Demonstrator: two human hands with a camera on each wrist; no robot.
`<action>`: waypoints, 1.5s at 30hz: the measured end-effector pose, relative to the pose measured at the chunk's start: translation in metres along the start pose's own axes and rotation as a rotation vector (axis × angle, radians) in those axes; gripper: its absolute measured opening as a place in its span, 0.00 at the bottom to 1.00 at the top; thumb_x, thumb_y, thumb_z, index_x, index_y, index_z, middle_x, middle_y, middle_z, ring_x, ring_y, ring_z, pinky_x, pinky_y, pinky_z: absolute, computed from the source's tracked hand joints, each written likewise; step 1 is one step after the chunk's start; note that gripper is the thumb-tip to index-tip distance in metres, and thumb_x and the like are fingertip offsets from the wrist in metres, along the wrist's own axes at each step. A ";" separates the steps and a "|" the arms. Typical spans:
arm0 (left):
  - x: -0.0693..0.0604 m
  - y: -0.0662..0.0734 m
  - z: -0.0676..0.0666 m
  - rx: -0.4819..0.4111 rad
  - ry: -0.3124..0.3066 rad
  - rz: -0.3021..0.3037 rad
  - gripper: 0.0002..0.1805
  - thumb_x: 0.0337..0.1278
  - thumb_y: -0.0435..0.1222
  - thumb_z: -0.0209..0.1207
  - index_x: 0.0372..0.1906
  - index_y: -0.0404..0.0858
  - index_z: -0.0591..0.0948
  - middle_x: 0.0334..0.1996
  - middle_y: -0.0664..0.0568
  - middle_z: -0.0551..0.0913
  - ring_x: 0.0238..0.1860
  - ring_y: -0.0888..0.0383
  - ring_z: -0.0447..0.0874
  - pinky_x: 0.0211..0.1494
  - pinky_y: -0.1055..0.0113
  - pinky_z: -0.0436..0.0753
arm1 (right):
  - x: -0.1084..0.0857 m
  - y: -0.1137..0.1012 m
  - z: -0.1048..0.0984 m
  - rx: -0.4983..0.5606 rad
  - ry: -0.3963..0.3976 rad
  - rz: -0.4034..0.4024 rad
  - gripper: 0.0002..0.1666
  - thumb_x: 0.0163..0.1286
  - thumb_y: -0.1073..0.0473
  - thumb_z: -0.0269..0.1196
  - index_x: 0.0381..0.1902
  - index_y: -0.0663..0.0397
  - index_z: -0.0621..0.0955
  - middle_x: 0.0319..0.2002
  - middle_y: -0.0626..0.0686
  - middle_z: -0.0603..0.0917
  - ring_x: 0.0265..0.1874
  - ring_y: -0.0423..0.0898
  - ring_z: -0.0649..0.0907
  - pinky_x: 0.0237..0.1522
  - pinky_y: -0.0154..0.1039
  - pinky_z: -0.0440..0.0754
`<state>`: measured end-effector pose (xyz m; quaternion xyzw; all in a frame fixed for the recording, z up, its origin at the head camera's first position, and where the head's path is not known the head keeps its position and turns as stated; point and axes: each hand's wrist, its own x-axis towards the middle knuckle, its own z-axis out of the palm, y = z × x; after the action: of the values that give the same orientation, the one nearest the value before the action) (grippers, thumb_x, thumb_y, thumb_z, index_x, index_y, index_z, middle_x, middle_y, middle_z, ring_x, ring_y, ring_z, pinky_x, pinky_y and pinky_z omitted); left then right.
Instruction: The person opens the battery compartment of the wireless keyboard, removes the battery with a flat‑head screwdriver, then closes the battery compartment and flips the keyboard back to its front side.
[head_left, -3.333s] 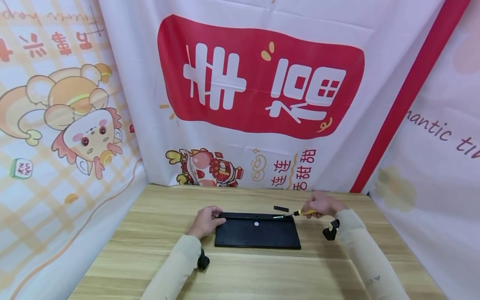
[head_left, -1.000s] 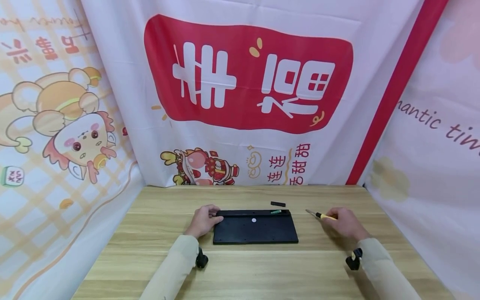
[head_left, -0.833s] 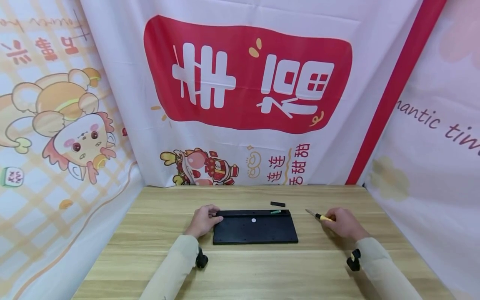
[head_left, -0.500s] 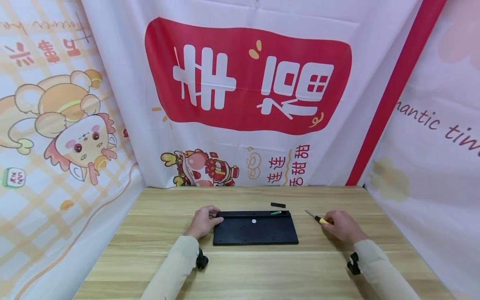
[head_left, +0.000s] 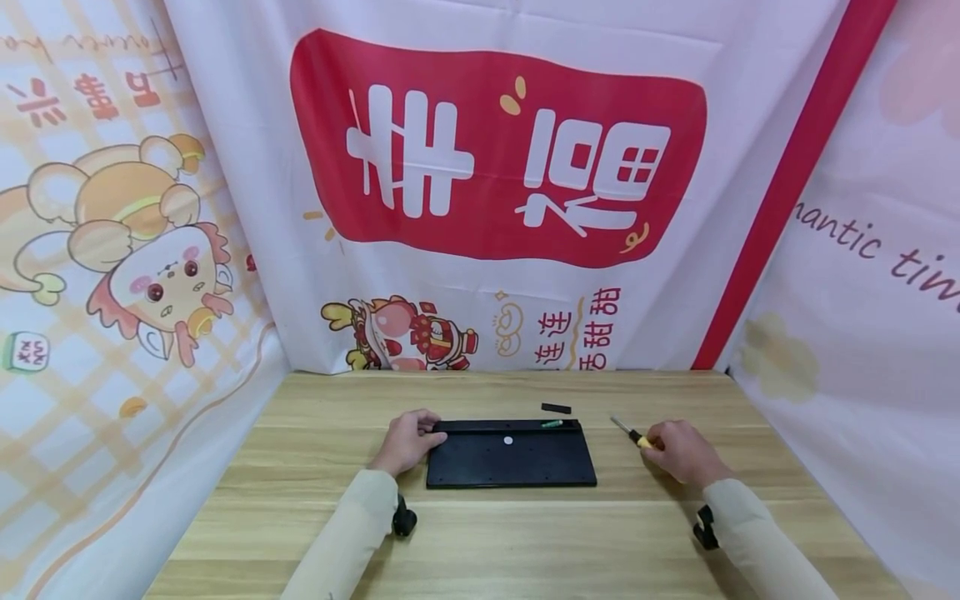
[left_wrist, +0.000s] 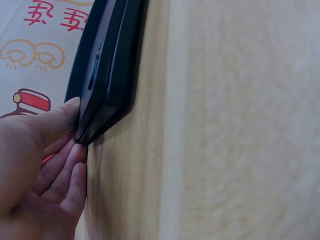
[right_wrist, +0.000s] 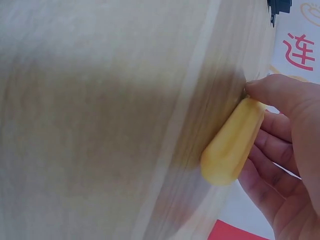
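Observation:
A black keyboard lies underside up on the table, a round white sticker on it. Its left end is held by my left hand, thumb on top and fingers at the edge, as the left wrist view shows. A green battery sits in the slot near the keyboard's far right corner. Behind it lies a small black battery cover. To the right, my right hand pinches a screwdriver low at the table. The right wrist view shows its yellow handle between thumb and fingers.
The wooden table ends at a printed cloth backdrop. Further cloths hang at both sides. A small black wrist camera is on each wrist.
Since the earliest frame, my right hand has drawn the screwdriver away from the battery slot, rightward and down to the table. Its grip then shifted along the handle. My left hand stays at the keyboard.

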<state>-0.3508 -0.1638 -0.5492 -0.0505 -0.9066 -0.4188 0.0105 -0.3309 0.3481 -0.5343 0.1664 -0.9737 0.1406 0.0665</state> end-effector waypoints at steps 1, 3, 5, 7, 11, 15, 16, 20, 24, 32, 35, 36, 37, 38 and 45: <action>0.000 0.000 0.000 -0.001 0.000 0.000 0.15 0.67 0.37 0.71 0.56 0.42 0.88 0.52 0.47 0.89 0.55 0.49 0.87 0.60 0.50 0.87 | 0.000 -0.001 -0.001 0.002 -0.004 0.001 0.08 0.65 0.58 0.74 0.28 0.51 0.86 0.23 0.44 0.79 0.25 0.41 0.74 0.30 0.36 0.73; 0.000 0.000 -0.001 -0.002 0.002 -0.001 0.15 0.67 0.37 0.71 0.56 0.42 0.88 0.52 0.47 0.89 0.55 0.50 0.87 0.60 0.50 0.87 | 0.000 -0.002 -0.004 0.005 -0.014 0.004 0.08 0.65 0.58 0.74 0.28 0.51 0.86 0.23 0.44 0.80 0.25 0.40 0.74 0.30 0.37 0.75; 0.000 0.001 -0.001 -0.008 0.005 -0.008 0.15 0.66 0.37 0.71 0.56 0.42 0.88 0.52 0.47 0.89 0.55 0.50 0.87 0.61 0.50 0.87 | 0.001 -0.005 -0.007 0.008 -0.030 0.003 0.07 0.64 0.58 0.74 0.29 0.53 0.86 0.24 0.45 0.81 0.25 0.40 0.76 0.30 0.37 0.77; 0.001 0.001 -0.001 -0.005 0.005 -0.005 0.15 0.66 0.38 0.71 0.56 0.42 0.88 0.52 0.47 0.89 0.55 0.50 0.87 0.61 0.50 0.87 | 0.002 -0.007 -0.011 0.016 -0.058 0.016 0.07 0.65 0.58 0.74 0.31 0.54 0.87 0.26 0.46 0.83 0.26 0.40 0.77 0.32 0.38 0.79; 0.001 0.000 -0.001 -0.006 0.002 -0.003 0.16 0.66 0.38 0.71 0.56 0.41 0.88 0.52 0.47 0.89 0.55 0.50 0.87 0.61 0.50 0.87 | 0.008 -0.014 -0.023 0.030 -0.116 0.038 0.09 0.67 0.59 0.74 0.39 0.59 0.89 0.30 0.48 0.85 0.29 0.42 0.79 0.34 0.40 0.84; 0.001 0.001 -0.001 -0.012 0.001 -0.002 0.16 0.66 0.37 0.71 0.56 0.41 0.88 0.52 0.47 0.89 0.55 0.50 0.87 0.61 0.50 0.87 | 0.019 -0.027 -0.038 0.029 -0.157 0.059 0.13 0.68 0.59 0.73 0.46 0.61 0.88 0.34 0.51 0.87 0.31 0.44 0.80 0.39 0.44 0.87; 0.001 0.001 -0.002 -0.010 0.003 0.000 0.16 0.66 0.37 0.71 0.56 0.41 0.88 0.52 0.47 0.89 0.55 0.50 0.87 0.61 0.50 0.87 | 0.023 -0.031 -0.041 0.023 -0.163 0.060 0.14 0.69 0.58 0.73 0.47 0.61 0.88 0.35 0.51 0.87 0.32 0.44 0.80 0.40 0.45 0.88; 0.001 0.000 -0.003 -0.006 0.006 -0.002 0.15 0.66 0.37 0.71 0.56 0.41 0.87 0.52 0.47 0.89 0.55 0.50 0.87 0.61 0.50 0.87 | 0.039 -0.048 -0.048 -0.011 -0.164 0.003 0.16 0.69 0.57 0.74 0.49 0.61 0.88 0.38 0.53 0.89 0.34 0.45 0.81 0.43 0.47 0.88; 0.001 0.000 -0.003 -0.003 0.005 -0.002 0.15 0.66 0.37 0.71 0.56 0.41 0.87 0.52 0.46 0.89 0.55 0.49 0.87 0.60 0.50 0.87 | 0.053 -0.065 -0.045 -0.021 -0.132 -0.109 0.14 0.69 0.57 0.74 0.46 0.61 0.89 0.37 0.55 0.90 0.34 0.43 0.82 0.42 0.47 0.88; -0.001 0.001 -0.002 -0.003 0.000 0.013 0.15 0.67 0.37 0.71 0.55 0.40 0.87 0.52 0.46 0.89 0.54 0.50 0.87 0.59 0.51 0.87 | 0.076 -0.098 -0.028 -0.031 -0.119 -0.253 0.12 0.67 0.59 0.75 0.44 0.62 0.88 0.36 0.55 0.90 0.33 0.44 0.84 0.38 0.42 0.86; -0.001 0.003 -0.003 -0.009 0.000 0.013 0.15 0.66 0.37 0.71 0.55 0.40 0.87 0.51 0.46 0.89 0.53 0.50 0.88 0.59 0.50 0.87 | 0.083 -0.108 -0.020 -0.028 -0.135 -0.271 0.10 0.68 0.60 0.75 0.42 0.60 0.88 0.34 0.53 0.89 0.31 0.43 0.82 0.35 0.39 0.84; -0.001 0.003 -0.003 -0.009 0.001 0.014 0.15 0.66 0.36 0.71 0.55 0.39 0.87 0.51 0.46 0.89 0.53 0.50 0.88 0.59 0.50 0.87 | 0.084 -0.110 -0.018 -0.026 -0.140 -0.271 0.09 0.68 0.59 0.75 0.41 0.59 0.88 0.33 0.52 0.88 0.30 0.42 0.81 0.34 0.38 0.83; -0.002 0.003 -0.003 -0.011 0.002 0.013 0.15 0.67 0.36 0.71 0.55 0.40 0.87 0.52 0.46 0.89 0.53 0.50 0.88 0.59 0.50 0.87 | 0.086 -0.113 -0.015 -0.031 -0.142 -0.277 0.09 0.68 0.59 0.75 0.40 0.59 0.88 0.31 0.51 0.88 0.29 0.41 0.80 0.33 0.37 0.81; -0.002 0.004 -0.003 -0.012 0.004 0.011 0.15 0.67 0.36 0.71 0.55 0.40 0.87 0.52 0.46 0.89 0.53 0.50 0.88 0.59 0.50 0.87 | 0.087 -0.115 -0.012 -0.037 -0.142 -0.283 0.08 0.67 0.59 0.75 0.39 0.57 0.88 0.30 0.51 0.87 0.27 0.40 0.78 0.31 0.36 0.80; -0.003 0.005 -0.004 -0.019 -0.002 0.001 0.15 0.67 0.36 0.71 0.55 0.40 0.87 0.52 0.46 0.89 0.54 0.50 0.87 0.60 0.50 0.87 | 0.094 -0.123 0.002 -0.045 -0.165 -0.252 0.09 0.66 0.61 0.77 0.41 0.56 0.89 0.33 0.49 0.87 0.30 0.38 0.79 0.35 0.37 0.83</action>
<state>-0.3470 -0.1642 -0.5432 -0.0517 -0.9026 -0.4272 0.0094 -0.3768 0.2074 -0.4882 0.2970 -0.9501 0.0953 0.0072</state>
